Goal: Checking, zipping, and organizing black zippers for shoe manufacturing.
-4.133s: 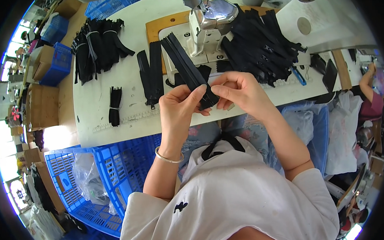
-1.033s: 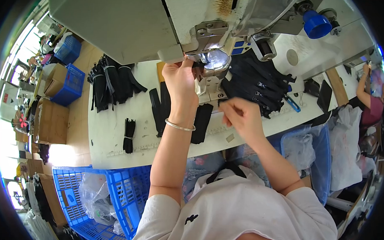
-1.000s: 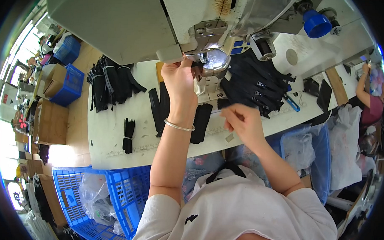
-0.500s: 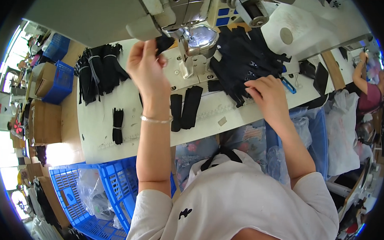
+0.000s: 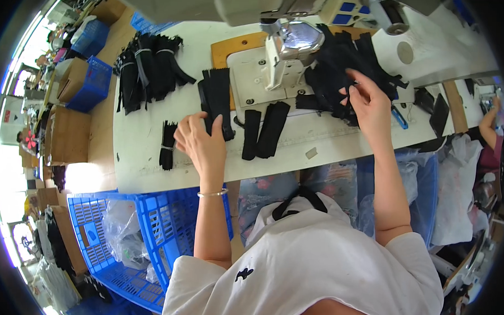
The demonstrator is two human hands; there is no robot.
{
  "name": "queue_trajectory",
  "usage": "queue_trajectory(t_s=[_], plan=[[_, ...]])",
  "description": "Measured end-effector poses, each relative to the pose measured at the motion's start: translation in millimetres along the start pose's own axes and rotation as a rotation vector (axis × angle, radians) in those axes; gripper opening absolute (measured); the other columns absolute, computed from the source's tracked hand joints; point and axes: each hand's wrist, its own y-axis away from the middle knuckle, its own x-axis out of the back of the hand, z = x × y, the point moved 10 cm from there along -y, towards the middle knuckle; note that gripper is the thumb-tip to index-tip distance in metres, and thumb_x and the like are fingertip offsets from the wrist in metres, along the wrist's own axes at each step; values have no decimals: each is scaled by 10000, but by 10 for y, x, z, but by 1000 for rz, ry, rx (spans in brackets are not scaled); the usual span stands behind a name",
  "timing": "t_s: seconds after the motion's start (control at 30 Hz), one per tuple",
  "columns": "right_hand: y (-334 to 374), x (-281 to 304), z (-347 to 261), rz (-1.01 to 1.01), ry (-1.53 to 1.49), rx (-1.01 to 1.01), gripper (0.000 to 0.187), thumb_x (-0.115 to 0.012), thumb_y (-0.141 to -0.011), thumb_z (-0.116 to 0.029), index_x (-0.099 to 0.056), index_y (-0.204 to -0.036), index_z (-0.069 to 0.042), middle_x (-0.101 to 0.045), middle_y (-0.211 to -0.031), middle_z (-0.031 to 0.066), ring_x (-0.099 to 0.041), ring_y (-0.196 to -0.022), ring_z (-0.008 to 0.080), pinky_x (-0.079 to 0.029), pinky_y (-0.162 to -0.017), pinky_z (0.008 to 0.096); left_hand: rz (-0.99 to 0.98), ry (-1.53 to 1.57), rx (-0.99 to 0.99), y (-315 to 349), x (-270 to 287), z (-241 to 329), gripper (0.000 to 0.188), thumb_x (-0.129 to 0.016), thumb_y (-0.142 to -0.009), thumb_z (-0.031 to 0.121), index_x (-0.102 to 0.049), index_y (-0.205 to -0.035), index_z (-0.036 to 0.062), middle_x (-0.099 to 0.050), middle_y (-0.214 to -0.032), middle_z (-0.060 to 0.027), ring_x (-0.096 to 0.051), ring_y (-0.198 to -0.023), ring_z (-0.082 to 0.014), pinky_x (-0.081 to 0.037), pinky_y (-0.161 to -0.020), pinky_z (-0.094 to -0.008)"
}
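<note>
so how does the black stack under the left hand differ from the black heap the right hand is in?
The stack of black strips under the left hand is flat, aligned and narrow; the heap of black pieces at the right hand is loose, tangled and larger. The stack lies left of the sewing machine, the heap right of it. Both are black fabric on the white table.

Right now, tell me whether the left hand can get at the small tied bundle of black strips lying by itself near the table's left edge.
Probably yes. The left hand rests on a stack of black strips, and the small tied bundle lies just to its left on bare table, with nothing between them.
</note>
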Motion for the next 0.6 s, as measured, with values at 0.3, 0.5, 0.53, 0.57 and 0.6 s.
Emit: queue_trajectory(t_s=[0.3,0.5,0.53,0.57,0.6], plan=[[195,-122,28,-150,-509,-177,393,-462,-863,8,-462,-1253,-39,-665,-970,99,-629,-752,124,-474,-689,229,-785,1206,-77,740,-587,1764,318,-545,-845,-46,-562,-1158,13,-593,-1074,-141,-629,-939,-227,-485,-792,-341],[267,310,-165,-18,-586,-6,553,-424,-771,123,-471,-1309,1,-560,-1216,124,-587,-1005,161,-467,-881,299,-298,512,-719,850,-636,1996,369,-522,-806,-51,-558,-1171,-12,-570,-1128,-171,-565,-997,-363,-466,-842,-381],[321,275,-215,-88,-576,-2,626,-419,-734,143,-436,-1344,5,-535,-1266,125,-579,-1031,162,-470,-881,302,-298,504,-713,832,-595,1992,369,-522,-806,-51,-558,-1171,-12,-570,-1128,-171,-565,-997,-363,-466,-842,-381],[391,182,-162,-149,-566,-44,647,-432,-711,134,-423,-1347,13,-527,-1279,126,-587,-1032,166,-483,-885,306,-247,496,-694,780,-459,1986,316,-526,-835,-23,-570,-1149,-19,-566,-1116,-161,-570,-954,-327,-466,-821,-359],[492,66,-124,-215,-611,-82,635,-442,-710,120,-431,-1336,14,-531,-1269,124,-596,-1023,170,-489,-888,308,-195,486,-675,745,-334,1959,268,-529,-865,5,-582,-1127,-25,-562,-1104,-151,-575,-911,-292,-466,-799,-337]])
